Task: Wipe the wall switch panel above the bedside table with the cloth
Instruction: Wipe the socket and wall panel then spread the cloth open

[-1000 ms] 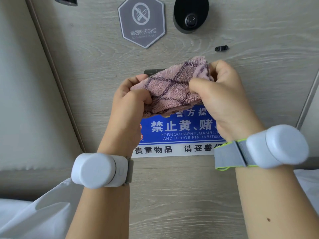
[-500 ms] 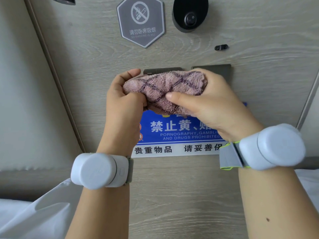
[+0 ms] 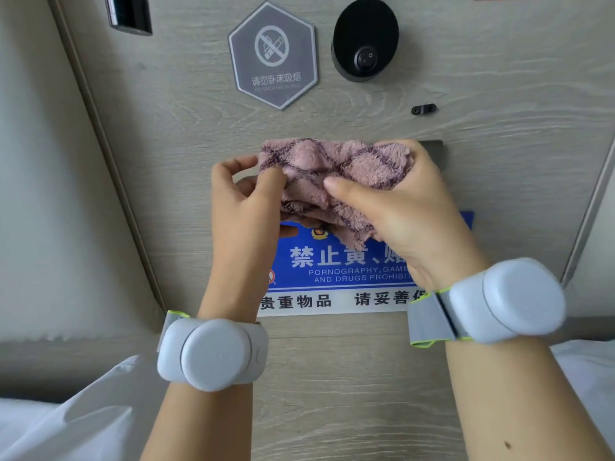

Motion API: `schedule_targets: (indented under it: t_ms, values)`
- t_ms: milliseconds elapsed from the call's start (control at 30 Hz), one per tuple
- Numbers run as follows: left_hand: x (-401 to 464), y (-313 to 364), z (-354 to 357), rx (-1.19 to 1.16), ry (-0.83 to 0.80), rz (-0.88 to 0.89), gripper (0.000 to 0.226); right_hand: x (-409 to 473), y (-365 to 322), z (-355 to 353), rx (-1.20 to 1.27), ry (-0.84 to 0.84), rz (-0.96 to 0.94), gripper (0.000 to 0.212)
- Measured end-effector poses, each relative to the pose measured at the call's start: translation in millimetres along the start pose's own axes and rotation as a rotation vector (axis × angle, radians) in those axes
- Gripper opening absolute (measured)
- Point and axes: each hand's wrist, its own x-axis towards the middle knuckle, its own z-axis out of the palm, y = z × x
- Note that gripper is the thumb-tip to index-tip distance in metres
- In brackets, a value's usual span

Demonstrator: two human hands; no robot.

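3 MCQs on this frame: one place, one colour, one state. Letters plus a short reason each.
1. Where is the grey hexagonal no-smoking sign?
A. Below the blue notice
B. Above the cloth, left of the black oval switch
C. On the bedding

2. What colour is the fluffy checked cloth?
A. Pink
B. Green
C. Yellow

3. How is the cloth held?
A. Lying loose
B. Left hand only
C. Both hands

Answers:
1 B: it hangs beside the black oval switch, higher than the cloth.
2 A: pink pile with darker lines.
3 C: left hand and right hand both pinch it.

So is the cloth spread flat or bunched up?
Bunched: the cloth is crumpled in folds between the left hand and right hand, not spread flat.
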Motion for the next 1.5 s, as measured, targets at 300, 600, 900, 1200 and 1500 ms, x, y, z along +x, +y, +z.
schedule_targets:
  t_ms: [300,600,900,1200,1500]
  values:
    - [1.1,-0.9,-2.2,-0.26,-0.05,-0.079,0.015,-3.9,-6.8,-8.7,0.166,0.019,0.075,0.015]
    - [4.6,-3.6,-8.0,-0.217,-0.042,-0.066,0.018,-8.1,-10.3,2.0,0.252,0.001,0.108,0.021]
    - [3.5,-2.2,-3.9,-0.194,-0.097,0.02,0.016,-7.5,-11.8,2.2,0.138,0.179,-0.06,0.025]
    - [1.0,-2.0,-2.3,-0.075,-0.182,0.158,0.061,-8.3,-8.8,14.9,-0.274,0.059,-0.229,0.045]
    - [1.7,-4.7,-4.8,0.034,-0.246,0.303,0.067,1.4,5.8,19.9,-0.333,0.013,-0.352,0.047]
